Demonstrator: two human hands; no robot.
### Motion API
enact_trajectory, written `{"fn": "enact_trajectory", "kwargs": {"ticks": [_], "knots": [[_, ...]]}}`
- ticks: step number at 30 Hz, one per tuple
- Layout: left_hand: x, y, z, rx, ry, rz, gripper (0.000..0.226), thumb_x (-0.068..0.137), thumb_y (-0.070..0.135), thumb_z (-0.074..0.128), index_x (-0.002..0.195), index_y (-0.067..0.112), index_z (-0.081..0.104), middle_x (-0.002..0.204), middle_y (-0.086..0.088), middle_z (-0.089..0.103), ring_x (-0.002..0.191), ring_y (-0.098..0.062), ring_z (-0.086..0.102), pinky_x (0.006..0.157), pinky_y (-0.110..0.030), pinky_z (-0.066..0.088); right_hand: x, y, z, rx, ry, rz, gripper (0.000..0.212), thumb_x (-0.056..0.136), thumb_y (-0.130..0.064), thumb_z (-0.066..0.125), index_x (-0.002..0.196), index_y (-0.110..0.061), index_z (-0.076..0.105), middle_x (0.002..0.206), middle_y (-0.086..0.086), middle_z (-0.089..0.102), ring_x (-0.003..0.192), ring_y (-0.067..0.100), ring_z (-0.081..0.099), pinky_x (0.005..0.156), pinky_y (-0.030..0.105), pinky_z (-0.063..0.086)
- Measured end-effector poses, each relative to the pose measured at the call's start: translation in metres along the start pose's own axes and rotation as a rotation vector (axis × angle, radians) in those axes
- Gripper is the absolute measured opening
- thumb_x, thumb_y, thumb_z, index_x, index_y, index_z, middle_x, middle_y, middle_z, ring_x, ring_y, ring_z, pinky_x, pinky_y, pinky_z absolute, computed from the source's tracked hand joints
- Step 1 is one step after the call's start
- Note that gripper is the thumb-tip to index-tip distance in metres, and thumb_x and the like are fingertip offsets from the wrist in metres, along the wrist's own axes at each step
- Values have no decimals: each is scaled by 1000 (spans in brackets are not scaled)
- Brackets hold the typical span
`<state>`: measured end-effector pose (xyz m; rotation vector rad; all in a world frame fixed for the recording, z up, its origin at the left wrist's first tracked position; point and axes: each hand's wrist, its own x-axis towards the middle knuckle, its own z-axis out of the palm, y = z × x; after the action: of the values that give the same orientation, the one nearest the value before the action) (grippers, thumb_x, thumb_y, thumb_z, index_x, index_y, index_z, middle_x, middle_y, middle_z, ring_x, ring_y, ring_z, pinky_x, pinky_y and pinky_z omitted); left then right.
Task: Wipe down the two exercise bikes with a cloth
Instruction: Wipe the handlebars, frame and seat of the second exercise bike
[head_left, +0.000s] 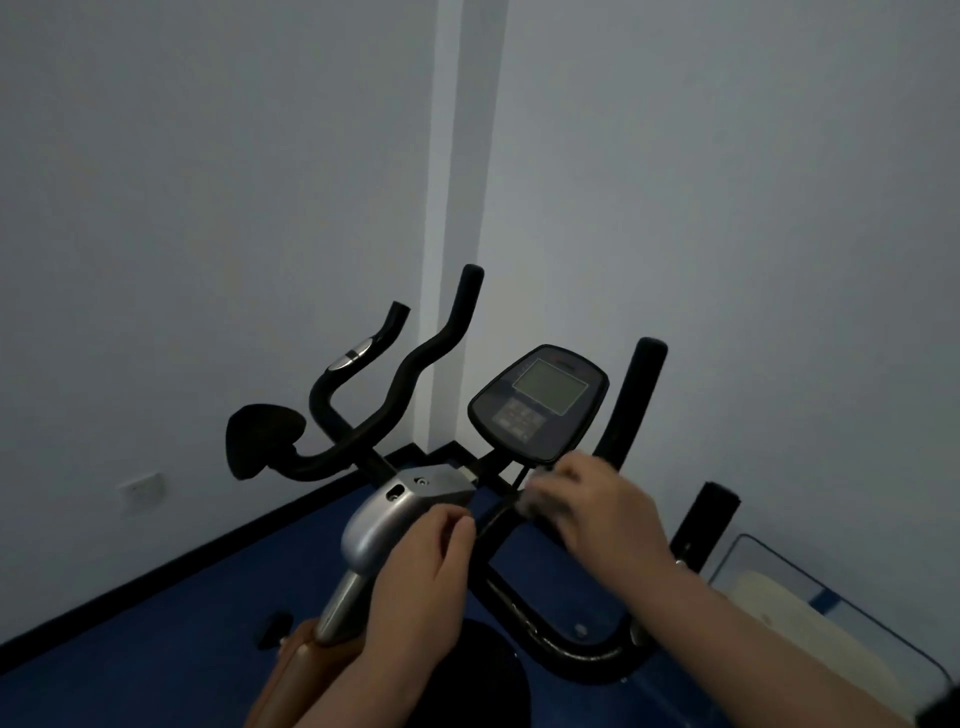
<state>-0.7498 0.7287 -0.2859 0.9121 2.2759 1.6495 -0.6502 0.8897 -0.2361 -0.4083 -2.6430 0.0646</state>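
Observation:
An exercise bike stands in front of me with black handlebars (415, 364), a silver stem housing (400, 504) and a dark console (540, 402) with a grey screen. My left hand (421, 577) rests against the silver housing, fingers curled on its right edge. My right hand (597, 509) is just under the console, closed on a pale cloth (535, 499) pressed to the black bar; it looks blurred. A second set of black handlebars with a chrome sensor (353, 358) and a black seat (260, 436) sit behind at left.
White walls meet in a corner behind the bikes. The floor (156, 649) is blue with a black skirting. A clear plastic box (810, 613) holding something pale sits at lower right, next to a black upright post (706, 519).

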Motion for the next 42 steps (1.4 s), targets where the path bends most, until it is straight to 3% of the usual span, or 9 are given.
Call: {"fn": "enact_trajectory", "kwargs": {"ticks": [3, 8, 13, 16, 21, 29, 35, 39, 42], "knots": [[0, 1, 2, 91, -23, 47, 18, 96, 43, 44, 102, 38, 61, 91, 21, 64, 88, 13, 55, 72, -16, 43, 21, 25, -16, -7, 112, 199, 12, 91, -32, 63, 95, -40, 71, 91, -10, 54, 74, 9, 49, 58, 22, 38], [-1, 1, 1, 7, -18, 29, 22, 95, 40, 44, 101, 34, 64, 90, 18, 66, 88, 9, 58, 77, -22, 48, 30, 28, -9, 8, 240, 553, 22, 97, -32, 55, 106, -18, 69, 104, -1, 52, 81, 17, 54, 65, 29, 43], [-1, 1, 1, -87, -16, 21, 23, 92, 42, 43, 94, 34, 65, 87, 24, 65, 85, 7, 60, 70, -22, 44, -2, -36, 38, 237, 241, 474, 19, 95, -29, 60, 107, -19, 69, 98, -8, 40, 76, 9, 47, 64, 14, 35], [-1, -3, -1, -134, -27, -5, 21, 95, 35, 46, 91, 33, 66, 87, 23, 66, 85, 6, 60, 70, -22, 43, 11, -21, 20, 253, 115, 439, 18, 94, -32, 60, 108, -29, 70, 97, -7, 45, 85, 14, 53, 72, 24, 42], [-2, -9, -1, -260, 14, -84, 22, 98, 25, 49, 91, 30, 69, 87, 20, 68, 83, 6, 62, 70, -18, 43, 21, 6, 2, 91, 306, 634, 21, 98, -26, 54, 108, -16, 69, 98, -3, 42, 76, 15, 50, 65, 29, 41], [-29, -29, 0, -289, 146, -129, 28, 101, 28, 37, 92, 33, 63, 91, 12, 68, 88, 8, 60, 76, -16, 44, 13, -53, 32, 296, -120, 287, 14, 93, -33, 59, 101, -30, 70, 96, -8, 42, 84, 10, 49, 72, 27, 41], [-34, -34, 2, -299, 174, -151, 33, 99, 31, 35, 94, 33, 68, 90, 18, 69, 90, 8, 61, 78, -19, 46, 18, -32, 19, 161, 161, 547, 20, 98, -27, 54, 108, -18, 69, 106, -1, 50, 80, 14, 50, 72, 27, 41], [-35, -36, 2, -284, 174, -122, 31, 101, 27, 36, 95, 30, 66, 89, 11, 69, 85, 8, 61, 71, -8, 45, -6, -86, 45, 320, -186, 246, 17, 95, -35, 56, 104, -28, 69, 104, -6, 51, 86, 15, 56, 76, 31, 49], [-34, -36, 4, -332, 216, -167, 31, 101, 32, 35, 96, 33, 66, 91, 13, 71, 90, 5, 63, 77, -19, 47, 13, -60, 23, 378, -306, 314, 10, 90, -33, 64, 95, -31, 73, 88, -10, 58, 86, 13, 61, 75, 33, 49]]}}
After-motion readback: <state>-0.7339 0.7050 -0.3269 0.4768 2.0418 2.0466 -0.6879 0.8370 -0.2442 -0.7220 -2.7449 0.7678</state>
